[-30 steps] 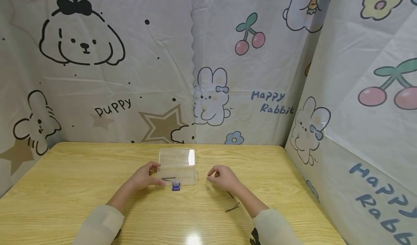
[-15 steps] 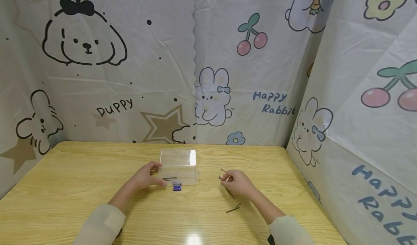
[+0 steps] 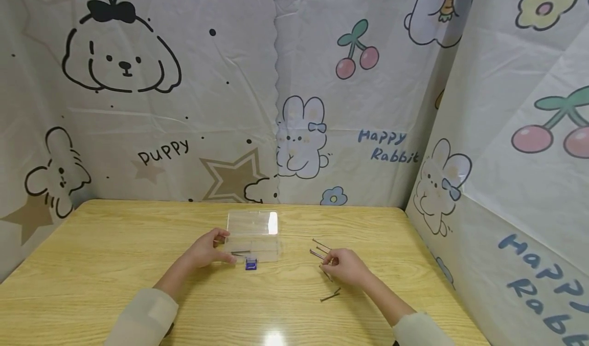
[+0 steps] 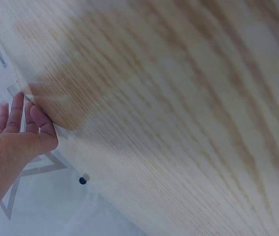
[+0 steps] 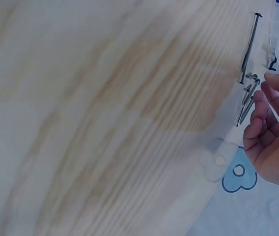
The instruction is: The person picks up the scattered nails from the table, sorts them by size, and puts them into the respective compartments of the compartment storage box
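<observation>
the right hand (image 3: 345, 266) has just shifted away from beside the clear box (image 3: 269, 254) and come to the loose nails (image 3: 322, 244) on the table (image 3: 294, 310), which puts the work at the nails rather than at the box. its fingers are bent and their tips sit at the nails nearest them; whether they pinch one, i cannot tell. moving over has laid bare three nails beyond the fingers, while another lies partly under them and a couple more (image 3: 329, 297) lie near, toward the person. the left hand (image 3: 204, 250) stays at the box, thumb at the front corner and fingers along the left side, holding that edge, so the box seems steadied. its lid (image 3: 250, 223) stands raised at the back, the blue catch (image 3: 250, 264) hangs at the front, and at least one nail (image 3: 241, 253) shows inside, toward the left.
</observation>
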Tool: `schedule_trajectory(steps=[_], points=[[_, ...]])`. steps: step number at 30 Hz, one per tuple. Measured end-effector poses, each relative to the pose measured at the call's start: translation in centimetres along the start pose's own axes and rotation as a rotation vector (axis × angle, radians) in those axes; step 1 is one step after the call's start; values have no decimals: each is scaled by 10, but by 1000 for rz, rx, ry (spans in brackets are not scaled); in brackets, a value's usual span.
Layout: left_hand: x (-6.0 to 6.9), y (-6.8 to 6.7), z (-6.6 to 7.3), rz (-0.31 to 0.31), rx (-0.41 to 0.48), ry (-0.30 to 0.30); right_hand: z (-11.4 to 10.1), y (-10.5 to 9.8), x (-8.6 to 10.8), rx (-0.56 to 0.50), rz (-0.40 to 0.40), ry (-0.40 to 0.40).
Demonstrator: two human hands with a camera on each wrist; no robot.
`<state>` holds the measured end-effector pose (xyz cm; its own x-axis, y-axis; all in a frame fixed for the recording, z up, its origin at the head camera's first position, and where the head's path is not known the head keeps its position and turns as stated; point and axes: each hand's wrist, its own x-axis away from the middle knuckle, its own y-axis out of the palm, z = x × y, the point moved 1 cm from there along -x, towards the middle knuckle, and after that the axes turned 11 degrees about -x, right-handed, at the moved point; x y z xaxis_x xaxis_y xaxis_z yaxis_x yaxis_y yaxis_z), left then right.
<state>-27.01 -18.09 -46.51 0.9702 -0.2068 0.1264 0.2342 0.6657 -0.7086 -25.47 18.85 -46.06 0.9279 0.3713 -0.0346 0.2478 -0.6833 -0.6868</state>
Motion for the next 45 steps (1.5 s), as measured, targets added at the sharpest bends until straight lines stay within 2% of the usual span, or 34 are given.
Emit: schedule_trajectory(steps=[19,26,45], points=[[2,-1,2,-2,-1,-2,10,-9,17,89,-96,-16],[2,-1,1,-4,-3,1,10,-9,17,101,-85,-47],[3,-1,3,8,-4,2,10,-5,18,51,-61,5]])
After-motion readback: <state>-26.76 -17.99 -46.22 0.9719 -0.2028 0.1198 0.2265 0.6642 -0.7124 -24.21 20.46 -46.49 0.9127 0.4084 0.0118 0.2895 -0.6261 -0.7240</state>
